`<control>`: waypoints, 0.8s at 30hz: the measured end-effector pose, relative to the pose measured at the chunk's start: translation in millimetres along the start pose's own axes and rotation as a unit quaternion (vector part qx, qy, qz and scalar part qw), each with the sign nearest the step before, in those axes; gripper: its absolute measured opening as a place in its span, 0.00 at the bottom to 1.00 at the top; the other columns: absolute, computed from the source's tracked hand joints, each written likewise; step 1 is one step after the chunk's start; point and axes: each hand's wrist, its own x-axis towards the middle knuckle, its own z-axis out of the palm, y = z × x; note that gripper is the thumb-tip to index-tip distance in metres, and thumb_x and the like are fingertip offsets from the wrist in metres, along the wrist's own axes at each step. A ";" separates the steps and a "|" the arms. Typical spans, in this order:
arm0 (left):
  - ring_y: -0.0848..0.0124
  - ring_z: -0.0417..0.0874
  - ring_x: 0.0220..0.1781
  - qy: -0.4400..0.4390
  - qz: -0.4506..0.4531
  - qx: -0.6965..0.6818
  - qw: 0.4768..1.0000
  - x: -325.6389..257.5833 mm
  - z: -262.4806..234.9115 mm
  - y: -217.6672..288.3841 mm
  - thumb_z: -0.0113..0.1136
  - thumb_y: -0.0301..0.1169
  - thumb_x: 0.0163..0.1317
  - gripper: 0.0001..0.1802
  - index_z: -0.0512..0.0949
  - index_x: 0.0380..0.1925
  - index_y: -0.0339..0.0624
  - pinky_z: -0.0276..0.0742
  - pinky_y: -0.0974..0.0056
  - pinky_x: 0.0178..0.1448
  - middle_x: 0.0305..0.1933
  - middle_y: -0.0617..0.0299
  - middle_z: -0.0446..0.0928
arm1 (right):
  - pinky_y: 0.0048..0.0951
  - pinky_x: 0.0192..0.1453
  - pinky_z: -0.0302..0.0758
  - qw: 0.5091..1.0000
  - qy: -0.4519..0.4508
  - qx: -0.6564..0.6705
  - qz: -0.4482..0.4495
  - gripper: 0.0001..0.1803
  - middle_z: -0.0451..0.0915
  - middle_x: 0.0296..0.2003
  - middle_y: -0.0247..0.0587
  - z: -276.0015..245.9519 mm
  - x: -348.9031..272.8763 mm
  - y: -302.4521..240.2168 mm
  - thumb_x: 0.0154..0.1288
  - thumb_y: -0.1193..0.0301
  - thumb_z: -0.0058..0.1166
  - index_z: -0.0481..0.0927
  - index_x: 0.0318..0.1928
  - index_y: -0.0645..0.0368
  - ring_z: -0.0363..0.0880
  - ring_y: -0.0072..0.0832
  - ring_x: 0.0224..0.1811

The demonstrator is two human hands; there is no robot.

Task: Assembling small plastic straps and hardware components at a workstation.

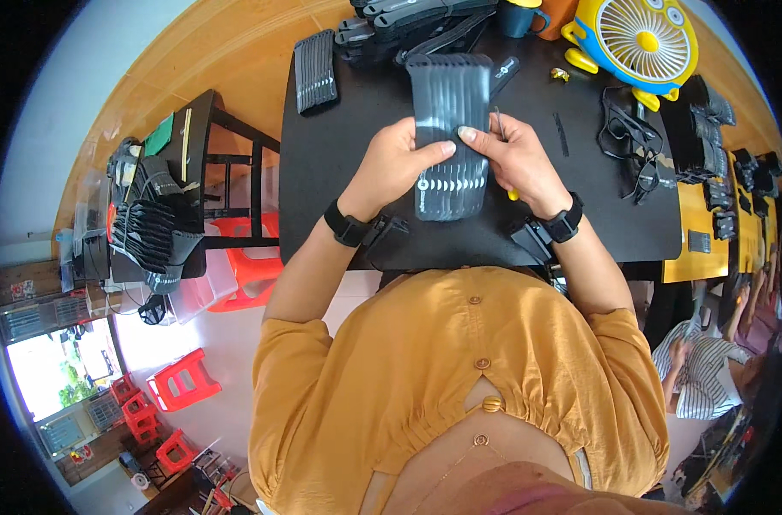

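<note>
Stack of black strips (pixel 453 94): upper centre of the frame, held up above the tabletop (pixel 348 129), strips lying side by side, row of pale marks near the lower end. From where I stand, left hand (pixel 398 163) grips its left edge, right hand (pixel 521 163) its right; both thumbs press on the front face. A yellow tip (pixel 513 195) shows under the right hand; cannot tell what it belongs to.

Handling, my judgement: even thumb pressure, edges kept level, no squeezing inward, or the strips may slip and overlap.

Further out: second bundle (pixel 315 73), upper left of the tabletop; dark pile (pixel 416 17), top centre; yellow-and-blue fan (pixel 644 41), upper right.
</note>
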 end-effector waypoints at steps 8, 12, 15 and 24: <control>0.74 0.84 0.44 0.040 0.043 -0.085 0.995 19.7 -3.0 -16.7 0.56 0.28 0.71 0.13 0.75 0.51 0.34 0.83 0.66 0.47 0.47 0.57 0.82 | 0.16 0.17 0.56 0.998 -0.054 -0.027 -0.025 0.10 0.75 0.21 0.22 -11.2 -7.6 16.3 0.67 0.66 0.63 0.82 0.39 0.60 0.60 0.09 0.15; 0.71 0.85 0.47 0.042 0.003 -0.131 0.990 24.6 -2.0 -0.9 0.53 0.31 0.73 0.14 0.73 0.53 0.35 0.84 0.63 0.49 0.50 0.56 0.81 | 0.16 0.17 0.56 0.996 -0.071 -0.038 -0.026 0.10 0.74 0.21 0.22 -17.8 -10.2 16.0 0.67 0.65 0.64 0.82 0.37 0.60 0.60 0.09 0.15; 0.71 0.86 0.46 0.015 -0.020 -0.099 0.995 26.7 -2.0 -8.0 0.53 0.32 0.73 0.15 0.73 0.54 0.35 0.85 0.65 0.48 0.48 0.57 0.82 | 0.15 0.17 0.55 0.997 -0.067 -0.039 -0.020 0.11 0.74 0.21 0.22 -21.6 -12.7 17.6 0.67 0.64 0.63 0.82 0.38 0.59 0.60 0.09 0.15; 0.76 0.85 0.39 -0.098 -0.092 -0.049 0.990 27.8 23.0 -13.4 0.52 0.35 0.74 0.17 0.73 0.54 0.34 0.84 0.70 0.42 0.44 0.61 0.81 | 0.14 0.16 0.55 0.996 -0.007 0.085 0.006 0.11 0.77 0.24 0.22 -42.2 -26.0 22.8 0.68 0.66 0.61 0.80 0.46 0.58 0.60 0.08 0.14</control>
